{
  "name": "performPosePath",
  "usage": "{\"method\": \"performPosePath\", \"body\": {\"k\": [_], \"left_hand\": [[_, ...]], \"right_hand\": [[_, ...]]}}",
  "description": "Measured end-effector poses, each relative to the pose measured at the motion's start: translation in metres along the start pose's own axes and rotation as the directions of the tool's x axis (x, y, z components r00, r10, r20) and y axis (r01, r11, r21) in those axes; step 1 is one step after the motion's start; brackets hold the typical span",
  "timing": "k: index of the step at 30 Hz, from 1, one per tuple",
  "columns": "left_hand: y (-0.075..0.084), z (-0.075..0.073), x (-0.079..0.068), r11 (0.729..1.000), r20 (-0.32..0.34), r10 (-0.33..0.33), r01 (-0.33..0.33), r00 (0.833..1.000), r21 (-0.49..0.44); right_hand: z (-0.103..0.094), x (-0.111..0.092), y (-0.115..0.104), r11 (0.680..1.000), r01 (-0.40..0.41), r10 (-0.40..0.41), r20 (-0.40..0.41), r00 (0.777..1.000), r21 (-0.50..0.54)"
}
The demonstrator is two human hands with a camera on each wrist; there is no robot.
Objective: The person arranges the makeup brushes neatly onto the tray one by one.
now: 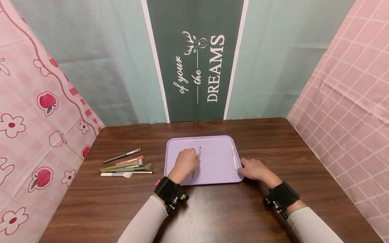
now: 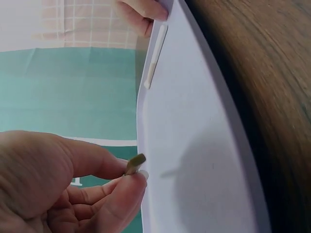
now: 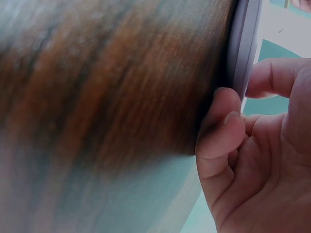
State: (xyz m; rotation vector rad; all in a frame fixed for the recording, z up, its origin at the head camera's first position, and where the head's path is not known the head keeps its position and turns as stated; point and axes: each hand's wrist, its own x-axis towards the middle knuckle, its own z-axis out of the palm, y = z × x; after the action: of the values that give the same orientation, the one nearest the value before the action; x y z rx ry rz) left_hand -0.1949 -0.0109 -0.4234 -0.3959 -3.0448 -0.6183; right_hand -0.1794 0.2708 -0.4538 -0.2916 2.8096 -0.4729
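We see the left hand point(image 1: 186, 163) pinching a slim brush point(image 1: 199, 153) between thumb and fingers, over the lilac tray point(image 1: 215, 165); brush is tilted, one end toward the far rim, the other toward the near rim, handle end looks flat and olive in the left wrist view. We cannot tell if it touches the tray. Right hand point(image 1: 253, 168) has its fingers curled on the tray's right edge, near the front corner, rim pinched between them. Pale brush point(image 1: 233, 158) lies in the tray along the right side, just beside the right hand, white handle end toward us. Tray sits on the dark wood table point(image 1: 228, 216). Off to the left, well apart from the tray's far corner, we have a loose bunch of brushes point(image 1: 127, 168), olive, green, pink and white ones overlapping, plus a dark-handled brush point(image 1: 121, 156) just behind them. Both wrists wear black straps point(image 1: 166, 190). Green curtain point(image 1: 112, 67) behind, pink cloths point(image 1: 352, 101) at both sides
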Motion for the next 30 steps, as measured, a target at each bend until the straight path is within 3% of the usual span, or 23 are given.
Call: {"method": "performPosePath", "body": {"k": [5,30], "left_hand": [[0.007,0.004,0.006,0.999,0.009,0.015,-0.016,1.000,0.034],[0.046,0.022,0.023,0.999,0.035,0.021,-0.022,0.999,0.032]], "right_hand": [[0.000,0.000,0.000,1.000,0.006,-0.006,0.001,1.000,-0.003],[0.000,0.001,0.001,1.000,0.011,-0.011,-0.004,1.000,-0.012]]}}
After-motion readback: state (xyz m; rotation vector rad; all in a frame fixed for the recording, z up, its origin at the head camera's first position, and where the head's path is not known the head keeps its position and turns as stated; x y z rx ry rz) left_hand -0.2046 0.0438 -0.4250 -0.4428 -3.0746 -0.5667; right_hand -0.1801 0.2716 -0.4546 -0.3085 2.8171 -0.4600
